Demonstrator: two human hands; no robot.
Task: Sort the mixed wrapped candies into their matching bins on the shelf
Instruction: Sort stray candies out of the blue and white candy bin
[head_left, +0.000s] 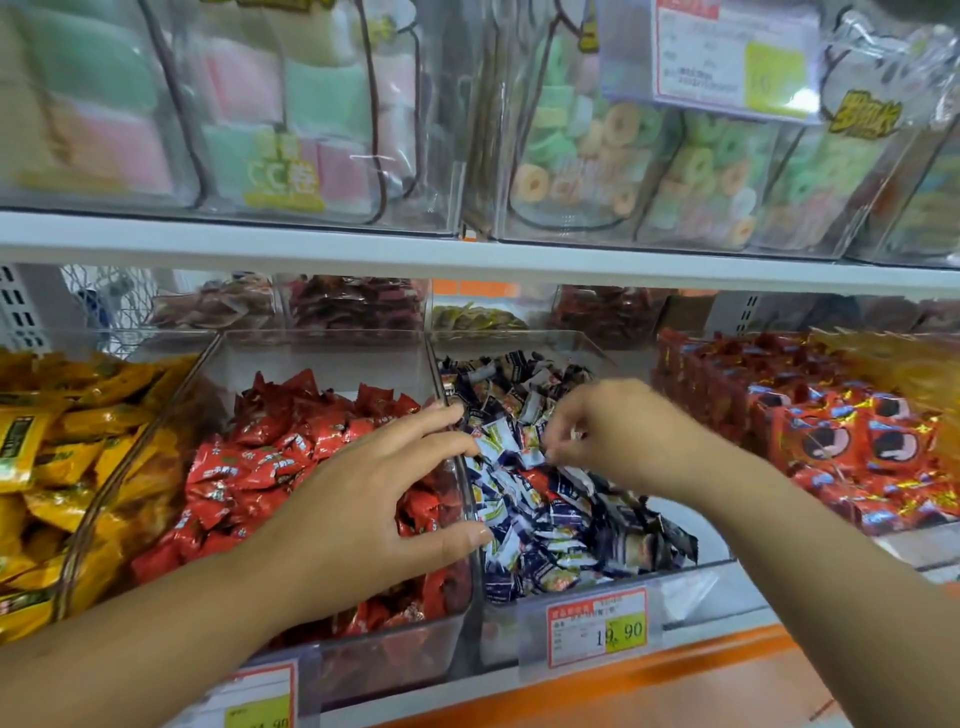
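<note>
A clear bin (691, 574) in the middle of the lower shelf holds blue-and-white wrapped candies (545, 519), with a red wrapped candy (535, 478) lying among them. The clear bin (363, 644) to its left is full of red wrapped candies (249, 467). My left hand (374, 499) rests spread over the divider between these two bins, fingers apart, holding nothing I can see. My right hand (602, 431) hovers over the blue-and-white candies with fingertips pinched together; whether a candy is between them is too blurred to tell.
Yellow packets (62, 457) fill the bin at far left. Red and gold packets (841, 436) fill the bin at right. Price tags (597, 629) hang on the orange shelf front. The upper shelf (467, 254) carries clear boxes of pastel sweets and ring gummies.
</note>
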